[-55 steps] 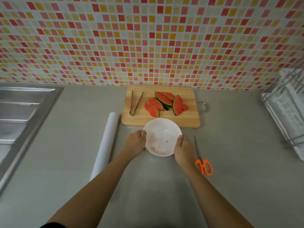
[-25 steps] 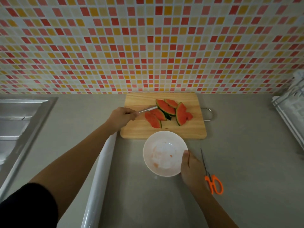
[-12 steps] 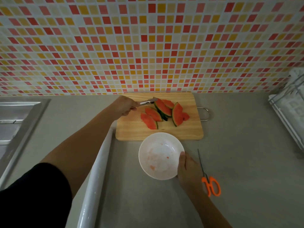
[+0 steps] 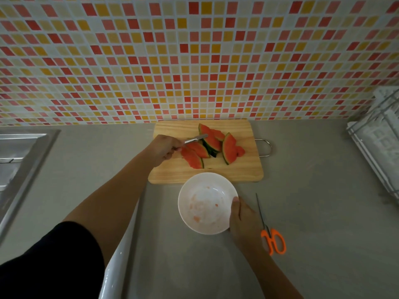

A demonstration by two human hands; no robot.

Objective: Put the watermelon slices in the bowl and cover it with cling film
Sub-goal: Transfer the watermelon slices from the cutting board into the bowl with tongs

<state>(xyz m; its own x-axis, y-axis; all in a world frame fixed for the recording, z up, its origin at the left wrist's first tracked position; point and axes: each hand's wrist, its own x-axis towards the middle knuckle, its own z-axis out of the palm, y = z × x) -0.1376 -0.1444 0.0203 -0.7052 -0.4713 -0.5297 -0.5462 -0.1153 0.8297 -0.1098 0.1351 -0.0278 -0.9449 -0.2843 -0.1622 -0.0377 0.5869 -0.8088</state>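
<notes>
Several watermelon slices (image 4: pixel 210 147) lie in a heap on a wooden cutting board (image 4: pixel 244 171) near the tiled wall. My left hand (image 4: pixel 162 148) grips metal tongs (image 4: pixel 195 139), whose tips sit over the left slices. In front of the board stands a white bowl (image 4: pixel 206 202) with pink juice smears and no slices inside. My right hand (image 4: pixel 244 221) holds its right rim, thumb on the edge. A white roll of cling film (image 4: pixel 117 264) lies on the counter to the left, partly under my left arm.
Orange-handled scissors (image 4: pixel 273 240) lie right of the bowl. A steel sink (image 4: pixel 19 160) sits at the left edge and a wire dish rack (image 4: pixel 380 143) at the right edge. The grey counter (image 4: pixel 323 212) runs back to the tiled wall.
My left hand left the bowl, picked up the tongs from the board and brought their tips over the slices. My right hand stayed on the bowl's rim.
</notes>
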